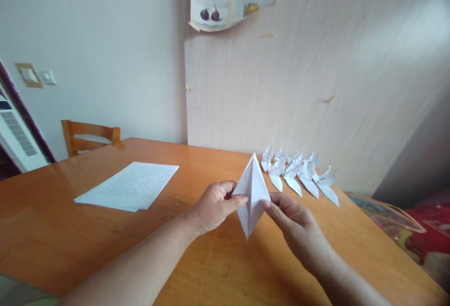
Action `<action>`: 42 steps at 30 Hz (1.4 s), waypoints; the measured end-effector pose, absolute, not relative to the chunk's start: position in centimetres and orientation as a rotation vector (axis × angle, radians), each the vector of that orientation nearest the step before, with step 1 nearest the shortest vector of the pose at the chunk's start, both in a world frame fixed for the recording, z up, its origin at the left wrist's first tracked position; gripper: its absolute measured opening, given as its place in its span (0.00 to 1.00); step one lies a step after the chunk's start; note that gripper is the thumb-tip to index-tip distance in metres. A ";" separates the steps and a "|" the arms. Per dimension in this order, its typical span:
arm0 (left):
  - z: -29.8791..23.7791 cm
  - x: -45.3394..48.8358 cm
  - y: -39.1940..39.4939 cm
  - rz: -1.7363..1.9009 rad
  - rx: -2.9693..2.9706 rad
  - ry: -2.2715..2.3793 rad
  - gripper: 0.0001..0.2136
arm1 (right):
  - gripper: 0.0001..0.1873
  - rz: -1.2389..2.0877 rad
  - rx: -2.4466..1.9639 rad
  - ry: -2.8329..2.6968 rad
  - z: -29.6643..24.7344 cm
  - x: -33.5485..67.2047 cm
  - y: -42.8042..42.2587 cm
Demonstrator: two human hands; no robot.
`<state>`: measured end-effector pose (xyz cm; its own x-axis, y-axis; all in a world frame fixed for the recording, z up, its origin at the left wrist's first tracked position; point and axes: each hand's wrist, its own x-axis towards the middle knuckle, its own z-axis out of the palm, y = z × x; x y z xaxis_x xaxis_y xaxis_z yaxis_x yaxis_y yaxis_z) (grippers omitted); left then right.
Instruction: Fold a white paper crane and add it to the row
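Note:
I hold a white folded paper (252, 192), kite-shaped with points up and down, just above the wooden table (52, 231). My left hand (213, 206) pinches its left edge between thumb and fingers. My right hand (298, 228) grips its right edge with thumb and fingertips. Behind the paper, a row of several finished white paper cranes (302, 175) lies on the table near the wall.
A stack of printed white sheets (131, 185) lies on the table to the left. A wooden chair (89, 137) stands at the far side. A pale wood panel (316, 71) rises behind the table; colourful fabric (415, 231) lies past the right edge.

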<state>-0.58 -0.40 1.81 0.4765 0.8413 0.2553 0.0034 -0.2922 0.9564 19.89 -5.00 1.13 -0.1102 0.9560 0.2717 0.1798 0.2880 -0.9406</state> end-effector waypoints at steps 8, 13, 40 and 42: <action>1.9 -0.3 -0.9 0.887 1.453 0.594 0.13 | 0.17 1.093 -1.175 -1.452 1.0 20.1 -5.1; 1.5 -0.3 -0.7 0.912 1.325 0.575 0.14 | 0.17 1.162 -1.172 -1.482 0.9 19.7 -5.2; 2.0 0.2 -1.1 1.035 1.291 0.678 0.14 | 0.20 1.396 -1.094 -1.546 0.4 19.0 -5.9; 2.1 0.1 -0.9 1.051 1.295 0.706 0.14 | 0.20 1.398 -1.101 -1.560 0.5 19.1 -5.9</action>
<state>0.09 -0.94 2.08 0.3949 0.9088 0.1346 -0.2183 -0.0495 0.9746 19.08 -5.95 0.51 -0.3434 0.9392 -0.0099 0.1121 0.0305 -0.9932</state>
